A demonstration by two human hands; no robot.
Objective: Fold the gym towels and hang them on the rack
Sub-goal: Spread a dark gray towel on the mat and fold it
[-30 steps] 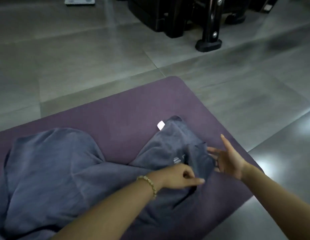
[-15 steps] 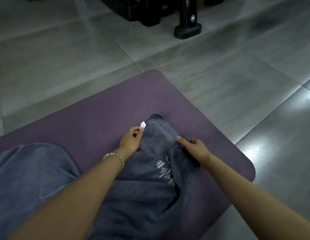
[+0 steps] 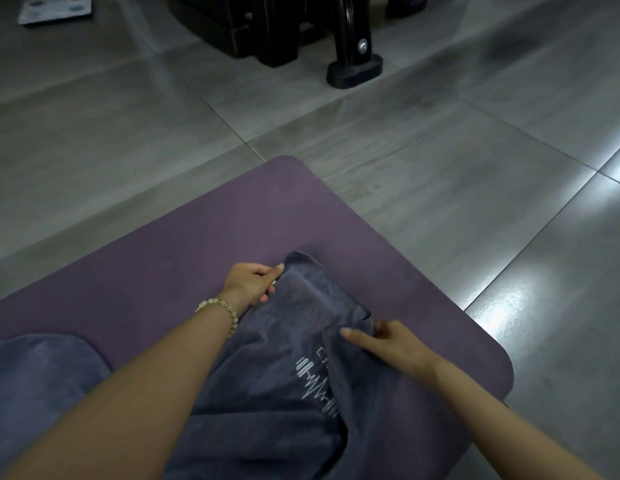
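A blue-grey gym towel with a white zigzag logo lies rumpled on a purple mat. My left hand, with a bead bracelet on the wrist, pinches the towel's far corner at its left edge. My right hand grips the towel's right edge, thumb on top and fingers tucked under the cloth. The stretch of towel between both hands is pulled fairly flat. The rest of the towel trails back under my arms towards the lower left. No rack is in view.
Grey floor tiles surround the mat. Black gym equipment with a footed upright post stands at the top centre. A flat pale scale-like object lies at the top left. The mat's rounded right corner is close to my right forearm.
One second ago my hands hovered over the towel's middle. They have since taken hold of its far corner and right edge, and now they have drawn apart, spreading the cloth.
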